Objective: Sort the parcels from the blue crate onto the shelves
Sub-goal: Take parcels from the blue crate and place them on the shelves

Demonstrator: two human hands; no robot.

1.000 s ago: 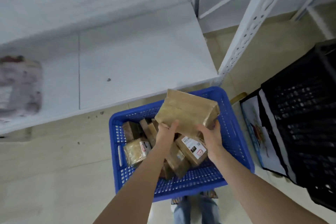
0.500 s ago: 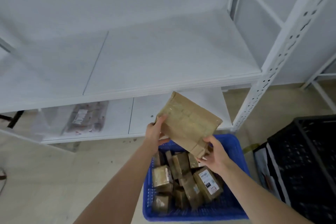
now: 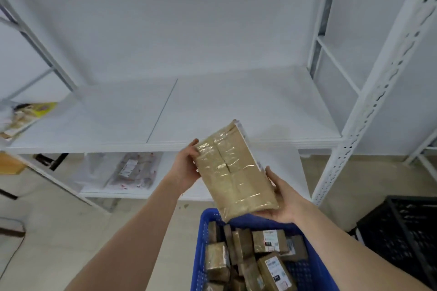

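Note:
I hold a flat brown parcel (image 3: 233,170), wrapped in clear tape, tilted upright above the blue crate (image 3: 201,241). My left hand (image 3: 185,168) grips its upper left edge. My right hand (image 3: 282,201) supports its lower right corner from below. The crate sits on the floor at the bottom centre and holds several small brown taped parcels (image 3: 248,260), some with white labels. The parcel is level with the front edge of the white middle shelf (image 3: 212,106), which is bare in its middle and right part.
The white rack's perforated post (image 3: 369,106) stands at the right. A clear-bagged parcel (image 3: 134,170) lies on the lower shelf. A yellow printed packet (image 3: 26,116) lies at the middle shelf's left end. A black crate (image 3: 406,236) stands at the right on the floor.
Both hands lifted the brown parcel out of the crate and up to the middle shelf's height, turning it upright. My view tilted upward, showing more of the rack.

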